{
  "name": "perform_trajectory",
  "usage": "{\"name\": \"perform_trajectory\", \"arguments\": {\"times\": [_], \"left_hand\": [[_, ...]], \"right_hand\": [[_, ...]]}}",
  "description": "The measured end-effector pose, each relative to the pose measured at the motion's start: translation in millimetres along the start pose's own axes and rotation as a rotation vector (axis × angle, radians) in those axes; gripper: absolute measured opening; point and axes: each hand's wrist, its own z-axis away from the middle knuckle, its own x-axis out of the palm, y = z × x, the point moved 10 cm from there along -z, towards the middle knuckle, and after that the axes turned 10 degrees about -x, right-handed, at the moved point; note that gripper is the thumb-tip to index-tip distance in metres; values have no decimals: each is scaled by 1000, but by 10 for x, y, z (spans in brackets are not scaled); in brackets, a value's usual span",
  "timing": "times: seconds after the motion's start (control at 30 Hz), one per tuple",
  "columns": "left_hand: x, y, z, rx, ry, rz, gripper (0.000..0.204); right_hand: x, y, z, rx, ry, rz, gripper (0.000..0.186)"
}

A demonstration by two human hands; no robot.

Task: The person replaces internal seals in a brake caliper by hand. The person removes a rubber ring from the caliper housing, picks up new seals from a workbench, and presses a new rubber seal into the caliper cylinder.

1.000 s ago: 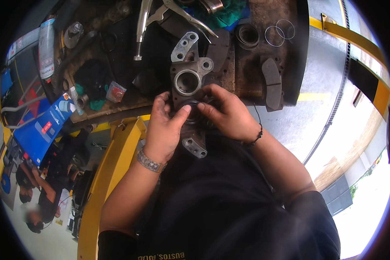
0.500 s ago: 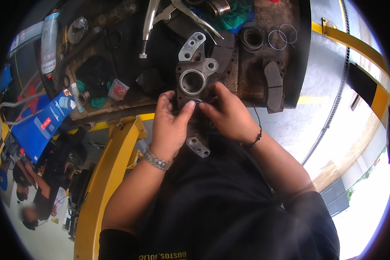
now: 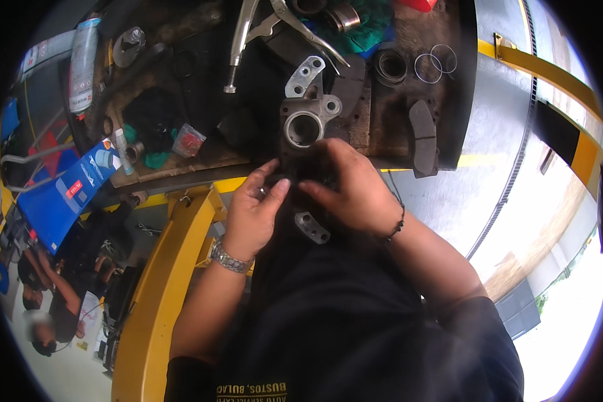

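A brake caliper housing [image 3: 328, 106] of grey metal stands at the bench's front edge, its round bore facing up. The lower part lies in shadow, with a light metal lug [image 3: 312, 228] showing below my hands. My right hand [image 3: 358, 184] is curled over the caliper's right side, its fingertips partly hidden and its thumb across the dark middle. Beside the caliper's left edge is my left hand [image 3: 251, 211], thumb and forefinger apart. A small ring-shaped glint shows among its fingers; I cannot make out whether it is worn or held.
Locking pliers [image 3: 242, 47] lie beyond the caliper. To the right are stacked metal rings [image 3: 390, 68], thin rings [image 3: 427, 69] and a brake pad [image 3: 423, 137]. A small bag with red contents [image 3: 189, 141], a spray can [image 3: 84, 67] and a blue box [image 3: 67, 191] are at left. A yellow post [image 3: 157, 295] stands nearby.
My left hand has drawn down and left, its thumb leaving the caliper's middle. My right hand has shifted slightly down, and the caliper appears slightly farther right.
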Motion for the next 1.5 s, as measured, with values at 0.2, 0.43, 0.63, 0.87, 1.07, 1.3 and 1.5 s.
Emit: {"name": "perform_trajectory", "arguments": {"times": [0.2, 0.43, 0.63, 0.87, 1.07, 1.3, 1.5], "left_hand": [[-17, -87, -50, 58, -53, 12, 50], [-3, 289, 152, 418, 45, -349, 59], [-18, 274, 152, 431, 68, -424, 56], [53, 483, 249, 585, 141, -617, 52], [16, 459, 246, 598, 131, -649, 50], [149, 532, 193, 517, 131, -687, 44], [237, 592, 127, 516, 170, -777, 39]], "right_hand": [[-50, -15, 14, 40, 80, 155, 29], [-65, -7, -59, -58, -6, 89, 21], [-69, -64, 92, -158, -47, -11, 24], [-290, -441, 216, -343, -14, -114, 27], [-689, 112, 274, -66, 190, -57, 25], [-804, 398, 335, 93, 306, -15, 22], [-824, 365, 310, 5, 322, 64, 21]]}}
